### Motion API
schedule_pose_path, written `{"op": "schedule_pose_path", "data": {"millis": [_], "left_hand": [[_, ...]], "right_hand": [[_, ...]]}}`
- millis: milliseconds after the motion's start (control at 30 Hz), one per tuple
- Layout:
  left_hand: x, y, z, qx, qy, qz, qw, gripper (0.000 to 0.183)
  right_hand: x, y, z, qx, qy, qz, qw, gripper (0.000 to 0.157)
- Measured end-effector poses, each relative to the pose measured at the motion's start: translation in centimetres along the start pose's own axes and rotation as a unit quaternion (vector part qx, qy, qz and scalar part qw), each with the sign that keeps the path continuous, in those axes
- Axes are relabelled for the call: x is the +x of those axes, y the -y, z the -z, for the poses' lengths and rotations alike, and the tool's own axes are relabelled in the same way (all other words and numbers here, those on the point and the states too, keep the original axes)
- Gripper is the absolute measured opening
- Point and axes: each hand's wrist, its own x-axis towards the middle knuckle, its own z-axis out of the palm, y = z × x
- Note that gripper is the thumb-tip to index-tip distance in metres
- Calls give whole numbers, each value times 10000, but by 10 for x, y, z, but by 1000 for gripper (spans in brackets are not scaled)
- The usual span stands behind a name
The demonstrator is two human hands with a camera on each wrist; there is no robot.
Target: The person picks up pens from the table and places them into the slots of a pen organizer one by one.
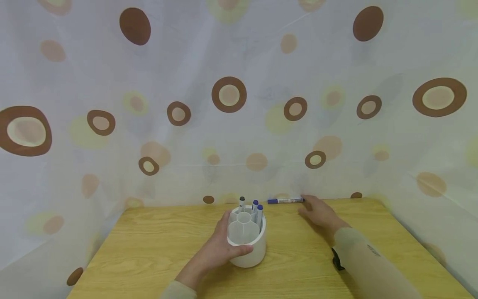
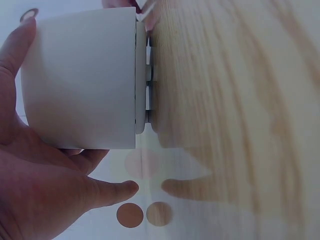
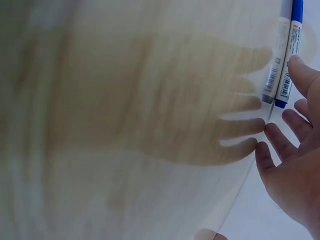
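My left hand [image 1: 218, 249] holds a white round pen holder [image 1: 247, 261], thumb across its near side and the other fingers partly hidden on its left side. Divided into compartments, the holder has three markers standing in it: one black-capped marker [image 1: 242, 203] and two blue-capped ones [image 1: 259, 211]. The left wrist view shows the holder's smooth wall [image 2: 80, 80] and the hand [image 2: 45, 185] around it. Along the table's back edge lies another blue-capped marker [image 1: 285, 201]. At its right end is my right hand [image 1: 320, 212], fingers apart, with the thumb close to the marker [image 3: 286, 80].
The wooden table [image 1: 157, 249] meets a pale cloth backdrop [image 1: 194, 145] printed with brown and yellow circles at the back and sides. A dark band [image 1: 337, 259] shows at the right sleeve.
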Motion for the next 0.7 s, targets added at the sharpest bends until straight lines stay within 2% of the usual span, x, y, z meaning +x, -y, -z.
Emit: {"op": "schedule_pose_path", "data": {"millis": [233, 467, 700], "left_hand": [[1, 0, 0, 14, -48, 91, 9999, 118], [0, 0, 0, 65, -65, 70, 9999, 118], [0, -1, 0, 55, -29, 76, 10000, 115]], "right_hand": [[4, 1, 0, -260, 51, -27, 9996, 67], [5, 5, 2, -483, -51, 247, 9985, 62], [9, 6, 0, -746, -116, 131, 9971, 52]]}}
